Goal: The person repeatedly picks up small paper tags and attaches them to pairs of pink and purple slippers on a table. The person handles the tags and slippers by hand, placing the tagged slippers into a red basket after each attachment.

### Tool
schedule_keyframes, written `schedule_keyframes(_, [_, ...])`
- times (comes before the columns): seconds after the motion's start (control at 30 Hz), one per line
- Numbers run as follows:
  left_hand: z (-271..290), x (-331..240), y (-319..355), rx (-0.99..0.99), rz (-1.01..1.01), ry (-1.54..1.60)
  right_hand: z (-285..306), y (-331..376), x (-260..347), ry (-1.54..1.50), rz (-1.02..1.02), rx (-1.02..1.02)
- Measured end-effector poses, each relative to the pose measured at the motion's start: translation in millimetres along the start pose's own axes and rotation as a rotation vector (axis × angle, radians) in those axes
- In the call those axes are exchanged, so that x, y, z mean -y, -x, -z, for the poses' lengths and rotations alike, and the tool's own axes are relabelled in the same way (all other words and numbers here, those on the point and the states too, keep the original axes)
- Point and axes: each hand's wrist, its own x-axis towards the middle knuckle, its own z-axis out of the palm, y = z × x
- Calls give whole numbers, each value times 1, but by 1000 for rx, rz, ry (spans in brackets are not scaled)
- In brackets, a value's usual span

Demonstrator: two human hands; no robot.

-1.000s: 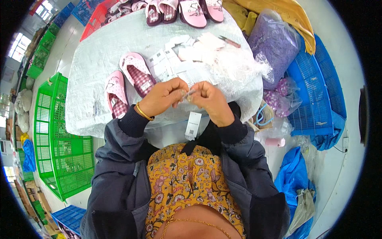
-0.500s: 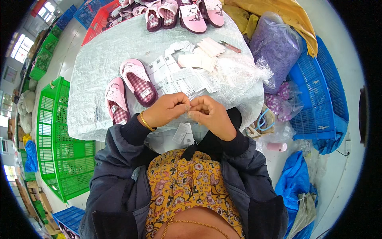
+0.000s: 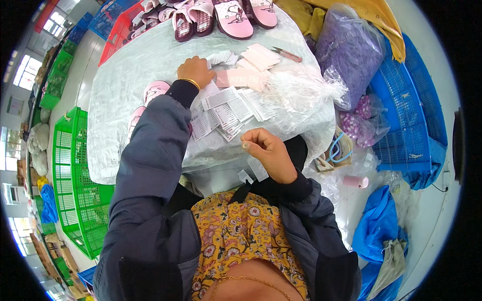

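Note:
My left hand (image 3: 197, 72) is stretched out over the table, back up, beside a fan of small white labels (image 3: 222, 58). Its fingertips are hidden beneath it. Near the table's front edge my right hand (image 3: 268, 153) is closed in a pinch, with something tiny and pale at the thumb tip. Below it are white paper tags (image 3: 258, 169); whether any hangs from the hand I cannot tell. Printed white paper slips (image 3: 221, 113) lie overlapped between my hands. A pair of pink slippers (image 3: 155, 89) lies at the left, largely hidden by my left sleeve.
More pink slippers (image 3: 233, 19) stand at the far edge. Pink cards (image 3: 258, 55), small scissors-like snips (image 3: 287, 54) and clear plastic bags (image 3: 296, 93) lie on the right. Green crates (image 3: 83, 180) flank the left, a blue crate (image 3: 401, 120) and a purple-filled bag (image 3: 349, 55) the right.
My hands have come apart. The left has moved forward to the small labels, its arm now covering much of the slipper pair; the right stays near the front edge, slightly lower and still pinched.

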Motion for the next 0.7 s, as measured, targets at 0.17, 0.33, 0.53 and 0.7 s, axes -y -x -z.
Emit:
schedule_keyframes(0.17, [-25, 5, -11, 4, -35, -120, 11, 4, -3, -7, -46, -12])
schedule_keyframes(0.33, [-18, 12, -9, -121, -107, -180, 7, 2, -2, 42, -20, 11])
schedule_keyframes(0.53, [6, 14, 10, -107, -76, -19, 0, 5, 4, 82, -3, 52])
schedule_keyframes(0.7, [26, 21, 36, -197, -18, 265, -5, 6, 6, 61, 16, 57])
